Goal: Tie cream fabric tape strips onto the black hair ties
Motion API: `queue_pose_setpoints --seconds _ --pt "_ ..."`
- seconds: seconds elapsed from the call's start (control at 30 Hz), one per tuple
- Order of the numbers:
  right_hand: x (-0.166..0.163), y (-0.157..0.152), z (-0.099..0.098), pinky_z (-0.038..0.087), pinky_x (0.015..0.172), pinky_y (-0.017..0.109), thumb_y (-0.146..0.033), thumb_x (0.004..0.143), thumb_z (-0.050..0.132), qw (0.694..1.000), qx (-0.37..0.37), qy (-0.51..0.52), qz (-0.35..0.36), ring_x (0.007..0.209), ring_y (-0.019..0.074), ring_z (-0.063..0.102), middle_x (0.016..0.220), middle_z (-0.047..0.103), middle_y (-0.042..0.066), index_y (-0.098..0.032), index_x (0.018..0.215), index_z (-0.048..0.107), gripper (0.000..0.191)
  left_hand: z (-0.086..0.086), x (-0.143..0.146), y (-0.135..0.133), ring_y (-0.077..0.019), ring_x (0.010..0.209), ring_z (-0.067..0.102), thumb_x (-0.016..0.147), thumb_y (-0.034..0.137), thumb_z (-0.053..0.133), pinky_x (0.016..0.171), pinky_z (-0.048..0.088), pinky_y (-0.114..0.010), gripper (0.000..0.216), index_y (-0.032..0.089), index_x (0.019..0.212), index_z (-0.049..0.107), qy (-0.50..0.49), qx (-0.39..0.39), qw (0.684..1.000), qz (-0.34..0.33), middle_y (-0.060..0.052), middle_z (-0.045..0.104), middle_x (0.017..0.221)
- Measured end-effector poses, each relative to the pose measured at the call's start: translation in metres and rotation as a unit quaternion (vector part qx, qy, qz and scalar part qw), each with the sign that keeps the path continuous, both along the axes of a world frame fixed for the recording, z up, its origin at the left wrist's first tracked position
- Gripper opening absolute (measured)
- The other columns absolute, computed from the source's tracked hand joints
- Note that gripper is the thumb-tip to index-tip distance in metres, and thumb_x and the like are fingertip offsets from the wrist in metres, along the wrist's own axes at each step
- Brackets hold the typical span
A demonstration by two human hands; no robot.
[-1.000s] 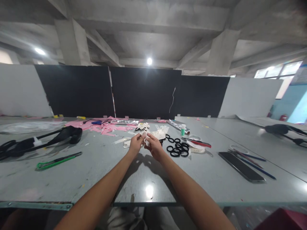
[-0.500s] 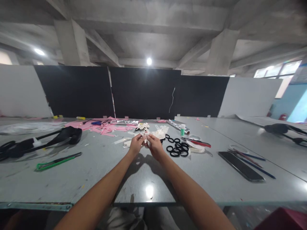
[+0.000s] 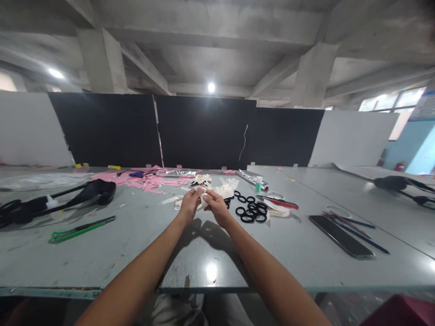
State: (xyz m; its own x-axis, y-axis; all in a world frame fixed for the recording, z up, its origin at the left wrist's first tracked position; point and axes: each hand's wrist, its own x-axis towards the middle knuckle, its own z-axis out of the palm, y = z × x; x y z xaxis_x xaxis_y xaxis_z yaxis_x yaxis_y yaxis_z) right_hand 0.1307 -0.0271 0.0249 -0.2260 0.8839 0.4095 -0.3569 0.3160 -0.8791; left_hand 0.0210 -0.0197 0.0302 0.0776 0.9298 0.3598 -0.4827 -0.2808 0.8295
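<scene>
My left hand (image 3: 190, 204) and my right hand (image 3: 216, 206) meet over the middle of the table, fingers closed on a small white piece (image 3: 204, 192) that looks like paper or tape. Its exact kind is hard to make out, since the fingers cover much of it. Just behind the hands lie white paper strips (image 3: 228, 187) and a small pile of cream-coloured scraps (image 3: 201, 179). Several black rings (image 3: 251, 212) lie in a loose heap to the right of my right hand. A clear ring (image 3: 178, 202) shows partly beside my left hand.
On the left lie a green utility knife (image 3: 81, 228) and a black strapped item (image 3: 98, 192). Pink strips (image 3: 149, 182) spread behind. To the right are a glue stick (image 3: 258, 184), a red-handled cutter (image 3: 283, 203), a phone (image 3: 340, 235) and pencils (image 3: 365, 235). Dark panels (image 3: 207, 131) close off the back.
Both hands have shifted slightly to the left and drawn a little apart, with the white piece still between the fingers. The things on the table stay where they were.
</scene>
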Motion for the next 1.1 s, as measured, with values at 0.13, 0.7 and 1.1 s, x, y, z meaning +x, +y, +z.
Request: queue_pose_setpoints --seconds 0.13,0.7,1.1 --pt "-0.001 0.002 -0.004 0.035 0.048 0.02 -0.035 0.076 0.057 0.992 0.078 -0.092 -0.032 0.047 0.0081 0.039 0.055 0.043 -0.007 -0.017 0.12 0.057 0.047 0.004 0.0 -0.004 -0.0121 0.046 0.055 0.067 0.049 0.071 0.043 0.041 -0.022 0.053 0.013 0.104 0.059 0.002 -0.023 0.999 -0.023 0.0 0.061 0.061" --pt "0.004 0.002 0.005 0.033 0.047 0.021 -0.044 0.077 0.053 0.983 0.085 -0.104 -0.124 0.048 0.0104 0.042 0.054 0.049 -0.004 -0.015 0.08 0.058 0.029 0.0 -0.003 0.001 -0.0079 0.049 0.04 0.066 0.044 0.068 0.05 0.031 -0.021 0.033 0.014 0.061 0.055 0.145 0.027 0.989 0.016 0.004 0.046 0.051" --pt "0.001 -0.003 0.011 0.037 0.048 0.021 -0.035 0.072 0.06 0.994 0.065 -0.005 -0.086 0.048 0.0094 0.043 0.055 0.047 -0.007 -0.017 0.111 0.053 0.043 0.006 0.002 -0.008 -0.0075 0.059 0.051 0.067 0.025 0.068 0.059 0.042 -0.018 0.042 0.016 0.108 0.063 0.029 0.029 0.998 -0.054 -0.002 0.064 0.083"
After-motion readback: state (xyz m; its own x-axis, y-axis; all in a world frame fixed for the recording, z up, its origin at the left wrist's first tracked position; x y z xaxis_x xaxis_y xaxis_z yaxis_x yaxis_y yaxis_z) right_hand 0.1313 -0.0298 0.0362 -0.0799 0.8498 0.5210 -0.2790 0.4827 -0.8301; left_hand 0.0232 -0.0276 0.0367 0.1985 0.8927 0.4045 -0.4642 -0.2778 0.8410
